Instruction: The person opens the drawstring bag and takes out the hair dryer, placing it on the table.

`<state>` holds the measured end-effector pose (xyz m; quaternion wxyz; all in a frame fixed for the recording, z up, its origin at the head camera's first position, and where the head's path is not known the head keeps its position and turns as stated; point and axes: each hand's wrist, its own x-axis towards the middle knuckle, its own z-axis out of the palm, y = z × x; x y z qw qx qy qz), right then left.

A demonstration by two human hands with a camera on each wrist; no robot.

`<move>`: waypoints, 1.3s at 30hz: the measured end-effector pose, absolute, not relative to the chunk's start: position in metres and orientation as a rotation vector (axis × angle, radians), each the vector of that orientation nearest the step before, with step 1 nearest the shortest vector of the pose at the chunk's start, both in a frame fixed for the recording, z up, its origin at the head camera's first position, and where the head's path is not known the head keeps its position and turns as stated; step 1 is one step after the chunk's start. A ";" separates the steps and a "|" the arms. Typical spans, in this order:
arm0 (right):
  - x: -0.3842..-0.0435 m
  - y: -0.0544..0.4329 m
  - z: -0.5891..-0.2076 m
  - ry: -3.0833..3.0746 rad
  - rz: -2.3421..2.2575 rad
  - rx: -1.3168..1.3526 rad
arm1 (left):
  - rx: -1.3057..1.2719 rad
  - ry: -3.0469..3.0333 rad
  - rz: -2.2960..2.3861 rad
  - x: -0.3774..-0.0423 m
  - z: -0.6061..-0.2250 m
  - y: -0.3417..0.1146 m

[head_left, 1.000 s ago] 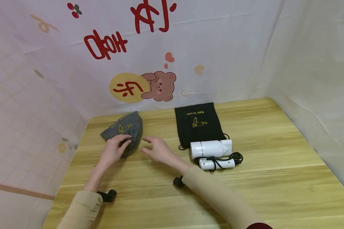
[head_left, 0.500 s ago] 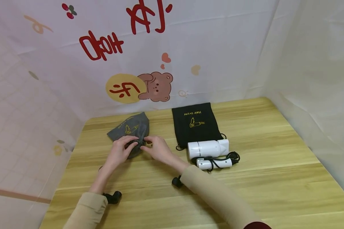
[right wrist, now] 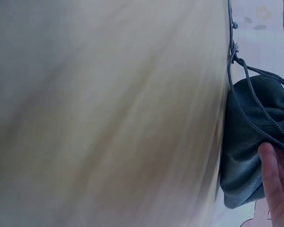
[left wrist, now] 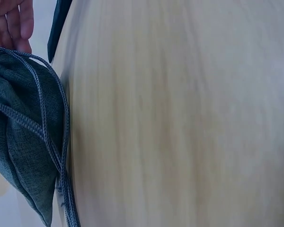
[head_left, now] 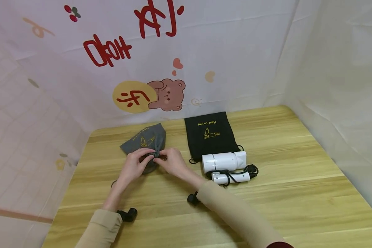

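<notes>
A grey drawstring bag (head_left: 136, 143) with a yellow hair dryer print lies at the back left of the table. Its neck is bunched up between both hands in the head view. My left hand (head_left: 135, 165) pinches the gathered cloth from the left. From the right, thumb and fingers of my right hand (head_left: 173, 162) pinch the same neck. Grey cords (left wrist: 63, 170) trail down past the bag in the left wrist view, and a knot (right wrist: 237, 59) in them shows in the right wrist view. What the bag contains cannot be seen.
A black drawstring pouch (head_left: 206, 143) marked "Hair Dryer" lies flat at the back middle. In front of it rests a white folded hair dryer (head_left: 224, 162) with its black cord (head_left: 251, 169) wound around. A printed white cloth (head_left: 235, 44) hangs behind the wooden table (head_left: 282, 199).
My right hand has closed the gap to the bag and now pinches its neck. The left hand and bag have shifted slightly right, and the neck looks more tightly bunched.
</notes>
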<state>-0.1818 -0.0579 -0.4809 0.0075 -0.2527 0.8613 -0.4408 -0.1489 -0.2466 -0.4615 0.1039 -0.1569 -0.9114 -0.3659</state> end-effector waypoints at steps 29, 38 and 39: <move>-0.155 -0.011 -0.473 2.845 -1.369 -0.659 | -0.688 -2.690 -1.112 -0.154 -0.462 -0.203; -0.159 -0.015 -0.470 2.834 -1.339 -0.704 | -0.651 -2.691 -1.058 -0.149 -0.463 -0.208; -0.159 -0.015 -0.469 2.839 -1.332 -0.708 | -0.659 -2.689 -1.031 -0.149 -0.464 -0.209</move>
